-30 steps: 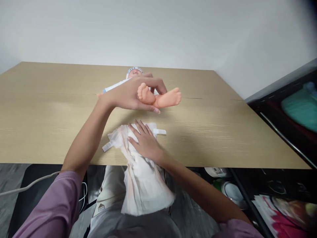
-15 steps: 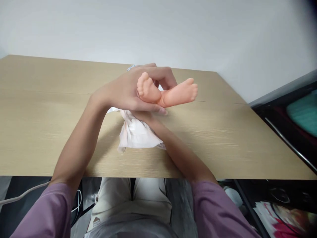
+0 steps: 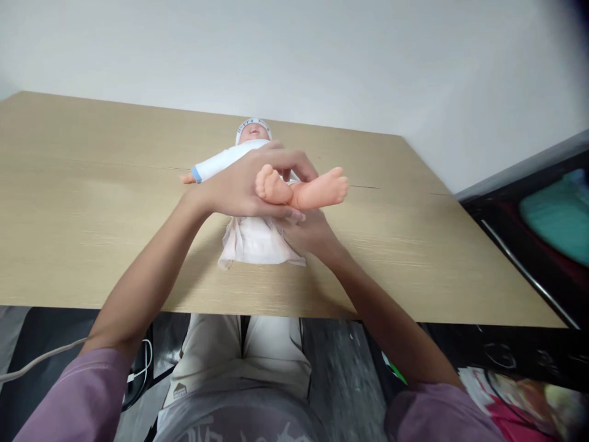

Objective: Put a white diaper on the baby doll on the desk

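Observation:
A baby doll [image 3: 223, 161] lies on its back on the table, its head with a printed white headband toward the wall. It wears a white top with a blue cuff. My left hand [image 3: 234, 187] is closed round the doll's lower legs, holding both feet [image 3: 322, 189] raised toward me. Beneath the doll's bottom a white diaper [image 3: 257, 242] is spread, its near edge hanging loose toward me. My right hand [image 3: 315, 233] is below the raised legs, at the right side of the diaper. Its fingers are mostly hidden behind my left hand and the doll.
The light wooden table [image 3: 414, 245] reaches back to a pale wall. A black-framed object [image 3: 510, 239] with a teal surface stands at the right. Below the table edge are a white cable [image 3: 46, 356] on the left and assorted packages [image 3: 519, 399] on the right.
My right hand has drawn back toward me and to the right from beneath the doll. The raised feet have come down slightly, and the doll's head and arm now show.

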{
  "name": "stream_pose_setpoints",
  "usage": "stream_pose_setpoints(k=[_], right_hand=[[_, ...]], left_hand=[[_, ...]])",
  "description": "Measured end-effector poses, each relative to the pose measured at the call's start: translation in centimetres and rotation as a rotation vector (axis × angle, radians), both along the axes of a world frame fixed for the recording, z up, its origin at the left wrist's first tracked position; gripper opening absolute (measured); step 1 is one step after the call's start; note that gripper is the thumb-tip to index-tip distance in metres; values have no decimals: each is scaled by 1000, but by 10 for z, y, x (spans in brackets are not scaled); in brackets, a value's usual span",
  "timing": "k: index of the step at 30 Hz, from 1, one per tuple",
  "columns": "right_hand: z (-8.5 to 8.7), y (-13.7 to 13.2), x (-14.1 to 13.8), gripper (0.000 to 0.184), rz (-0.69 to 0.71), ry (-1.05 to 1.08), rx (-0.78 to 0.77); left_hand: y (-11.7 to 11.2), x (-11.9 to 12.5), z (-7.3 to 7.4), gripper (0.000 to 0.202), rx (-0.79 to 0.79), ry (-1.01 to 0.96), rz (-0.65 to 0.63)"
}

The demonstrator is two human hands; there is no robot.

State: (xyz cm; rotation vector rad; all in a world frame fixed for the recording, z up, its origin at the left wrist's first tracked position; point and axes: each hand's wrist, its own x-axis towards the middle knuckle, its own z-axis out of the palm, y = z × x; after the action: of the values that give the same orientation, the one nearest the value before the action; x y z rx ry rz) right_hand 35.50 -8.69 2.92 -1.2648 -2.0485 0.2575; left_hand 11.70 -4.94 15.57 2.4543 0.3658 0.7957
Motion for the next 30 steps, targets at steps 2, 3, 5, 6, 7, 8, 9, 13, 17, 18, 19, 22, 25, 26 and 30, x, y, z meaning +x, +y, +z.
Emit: stream_pose_setpoints(k=[2,3,5,6,7,8,9,13,17,18,19,22,25,26,30], right_hand=[[-3,-19,5,69,-51,66,49],[-3,-27,6,79,-64,90,92],[0,-36,5,89,-37,90,169],[3,-39,3,86,-5,78,186],[6,-41,2,79,33,64,189],[10,-42,2,72,74,49,179],[13,-43,2,65,115,31,162],[20,-46,17,52,208,-53,127],[10,-45,45,45,292,-129,132],[5,-44,51,44,320,-158,143],[0,-41,57,43,343,-188,155],[-18,-34,66,43,393,-269,167],[-30,-29,67,38,417,-299,172],[-32,-28,67,37,415,-304,171],[-31,-26,69,35,393,-320,97]], left_hand=[[-7,-1,-12,47,15,-43,35],[-11,-2,-18,46,23,-61,45],[-21,-4,-30,43,24,-75,61],[-26,-6,-35,42,19,-78,71],[-32,-9,-39,42,14,-87,82],[-37,-13,-42,43,8,-94,92],[-42,-19,-45,45,3,-97,102],[-52,-58,-58,50,-5,-18,188],[-46,-102,-80,49,39,147,179],[-45,-110,-87,49,47,172,163],[-45,-116,-93,49,49,192,156],[-48,-124,-108,50,49,254,189],[-52,-121,-119,60,65,321,219],[-53,-120,-122,64,73,337,217],[-52,-118,-125,60,74,344,206]])
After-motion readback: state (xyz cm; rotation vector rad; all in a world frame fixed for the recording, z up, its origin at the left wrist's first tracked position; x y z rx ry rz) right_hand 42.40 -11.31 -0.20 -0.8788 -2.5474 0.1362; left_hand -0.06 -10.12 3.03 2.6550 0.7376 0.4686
